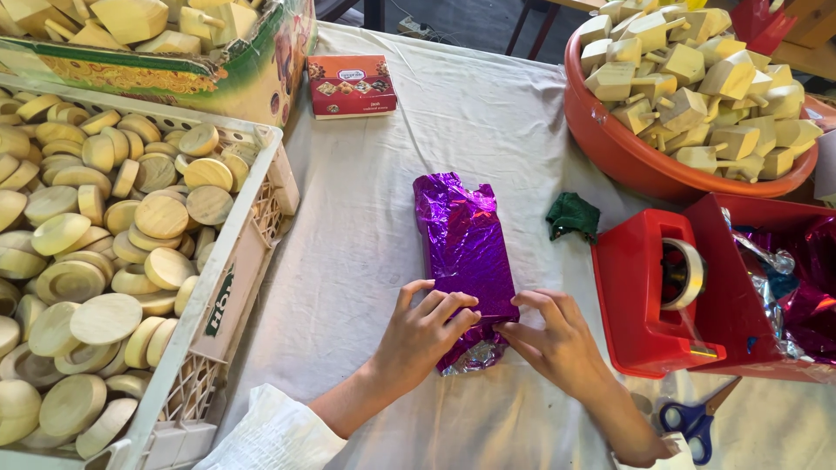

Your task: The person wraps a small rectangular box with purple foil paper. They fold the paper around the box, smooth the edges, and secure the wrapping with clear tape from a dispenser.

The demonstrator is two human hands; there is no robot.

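Observation:
A long parcel wrapped in shiny purple foil (464, 239) lies on the white cloth in the middle of the table. My left hand (424, 335) presses on its near end from the left, fingers flat on the foil. Opposite it, my right hand (556, 341) meets the same end from the right, fingertips touching the folded foil edge. Crumpled foil sticks out below the two hands.
A white crate of round wooden discs (104, 261) fills the left. An orange tub of wooden blocks (688, 87) stands at back right. A red tape dispenser (662, 292), a red bin of foil (784, 287), blue scissors (692, 422), a green scrap (572, 215) and a small red box (351, 84) surround the parcel.

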